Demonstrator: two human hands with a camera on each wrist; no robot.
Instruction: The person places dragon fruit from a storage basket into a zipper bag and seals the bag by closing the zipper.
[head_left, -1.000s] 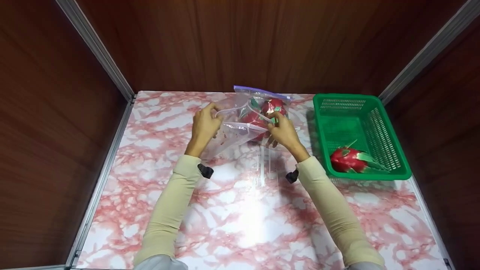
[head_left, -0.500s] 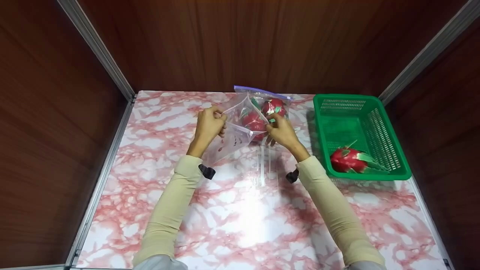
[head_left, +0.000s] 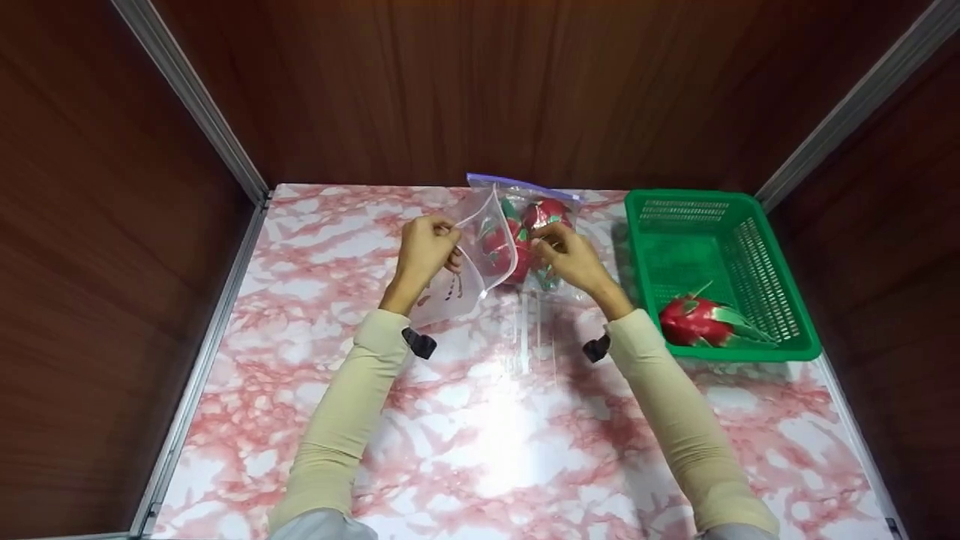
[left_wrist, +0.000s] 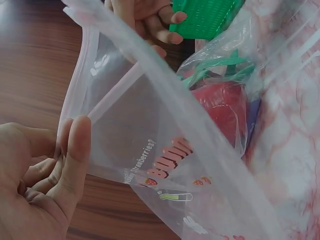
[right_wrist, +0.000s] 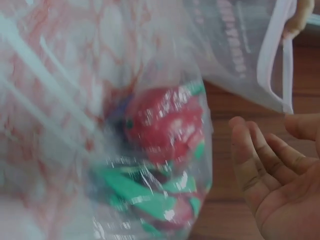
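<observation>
My left hand (head_left: 429,251) pinches the mouth edge of a frosted zip bag (left_wrist: 125,95) printed with small strawberries and lettering. The bag hangs upright with its mouth parted. Close to its right edge, my right hand (head_left: 571,259) is apart from it; in the right wrist view the fingers (right_wrist: 245,150) are extended and hold nothing. Behind and right of the frosted bag lies a clear bag (head_left: 564,283) with a purple zip strip (head_left: 525,182). It contains red dragon fruits (right_wrist: 165,122) with green leaves, partly seen through the frosted film.
At the right stands a green plastic basket (head_left: 682,349) with one dragon fruit (head_left: 694,321) in its front corner. The table (head_left: 300,420) has a pink-and-white marbled top. Dark wooden walls (head_left: 480,90) with metal edging enclose the left, back and right.
My right hand has let go of the frosted bag's rim and moved slightly right. The bag's mouth has narrowed and its free edge swings down. My left hand keeps its pinch, shifted slightly right.
</observation>
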